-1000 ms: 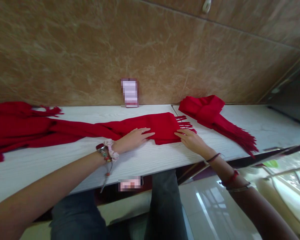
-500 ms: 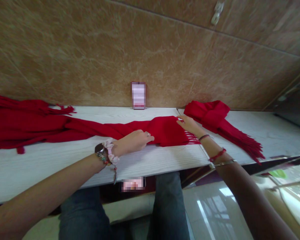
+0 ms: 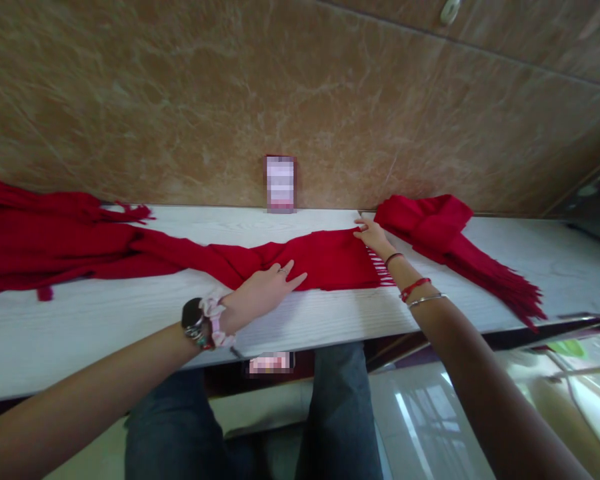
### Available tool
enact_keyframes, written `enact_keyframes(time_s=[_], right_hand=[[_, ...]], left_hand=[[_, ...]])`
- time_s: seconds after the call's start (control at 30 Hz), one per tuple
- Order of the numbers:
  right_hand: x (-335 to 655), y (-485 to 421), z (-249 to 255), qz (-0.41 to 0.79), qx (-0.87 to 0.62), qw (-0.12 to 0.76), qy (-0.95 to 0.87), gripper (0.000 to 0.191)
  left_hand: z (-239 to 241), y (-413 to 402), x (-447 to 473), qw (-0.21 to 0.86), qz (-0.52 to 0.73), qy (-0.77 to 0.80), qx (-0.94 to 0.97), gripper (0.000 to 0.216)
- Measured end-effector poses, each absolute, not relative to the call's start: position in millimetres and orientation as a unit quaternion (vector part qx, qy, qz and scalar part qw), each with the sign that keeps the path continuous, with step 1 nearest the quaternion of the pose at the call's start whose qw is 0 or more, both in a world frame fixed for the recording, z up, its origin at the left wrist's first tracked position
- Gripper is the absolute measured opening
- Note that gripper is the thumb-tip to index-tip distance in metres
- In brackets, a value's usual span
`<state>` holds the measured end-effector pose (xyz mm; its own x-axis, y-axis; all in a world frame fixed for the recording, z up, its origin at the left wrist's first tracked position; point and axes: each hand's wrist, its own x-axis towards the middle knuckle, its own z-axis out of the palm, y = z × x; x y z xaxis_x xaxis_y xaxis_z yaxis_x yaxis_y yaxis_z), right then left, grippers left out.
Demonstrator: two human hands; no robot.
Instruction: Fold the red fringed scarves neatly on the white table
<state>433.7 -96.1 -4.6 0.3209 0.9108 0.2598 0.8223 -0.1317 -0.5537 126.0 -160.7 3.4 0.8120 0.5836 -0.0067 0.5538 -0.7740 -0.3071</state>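
Observation:
A long red scarf (image 3: pixel 335 260) lies lengthwise along the white table, flat and smooth at its right end and bunched further left. White-looking gaps show between the fringe strands at that right end. My left hand (image 3: pixel 267 287) rests on the scarf's near edge, palm down, its fingers spread. At the far right corner of the scarf, my right hand (image 3: pixel 373 237) touches the cloth by the fringe, thumb and fingers apart. A second red scarf (image 3: pixel 430 227), looped over itself with its fringe toward me, lies just right of my right hand.
A heap of red cloth (image 3: pixel 40 240) covers the table's left end. A phone (image 3: pixel 281 183) leans upright against the brown marbled wall (image 3: pixel 180 100). Another pinkish object (image 3: pixel 270 363), blurred out, sits below the near edge of the white table (image 3: pixel 105 333).
My left hand's fingers have spread apart on the scarf. My right hand has shifted slightly toward the far corner. The view has moved a little; the scarves lie much as before.

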Motion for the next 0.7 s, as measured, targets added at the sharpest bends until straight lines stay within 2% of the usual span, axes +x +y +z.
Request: enact_keyframes(time_s=[0.1, 0.2, 0.27, 0.4, 0.53, 0.7], right_hand=[[427.4, -100.1, -11.9, 0.060, -0.749, 0.316, -0.580, 0.038], [424.4, -101.1, -12.8, 0.052, -0.747, 0.315, -0.583, 0.042], [423.9, -102.5, -13.1, 0.033, -0.739, 0.305, -0.599, 0.045], [420.2, -119.5, -21.7, -0.023, -0.693, 0.279, -0.664, 0.050], [411.8, -154.7, -33.5, -0.062, -0.640, 0.263, -0.719, 0.051], [406.7, -184.3, -37.6, -0.055, -0.615, 0.199, -0.761, 0.043]], left_hand=[[8.9, -168.4, 126.3, 0.109, 0.084, -0.318, -0.938, 0.059], [29.3, -156.5, 133.2, 0.022, 0.113, -0.293, -0.949, 0.056], [41.5, -136.6, 142.4, -0.036, 0.088, -0.287, -0.953, 0.057], [39.9, -88.1, 173.1, -0.033, -0.045, -0.344, -0.937, 0.043], [23.9, -58.2, 205.6, -0.099, -0.025, -0.399, -0.911, 0.041], [25.1, -43.7, 217.1, -0.112, -0.050, -0.421, -0.899, 0.033]])
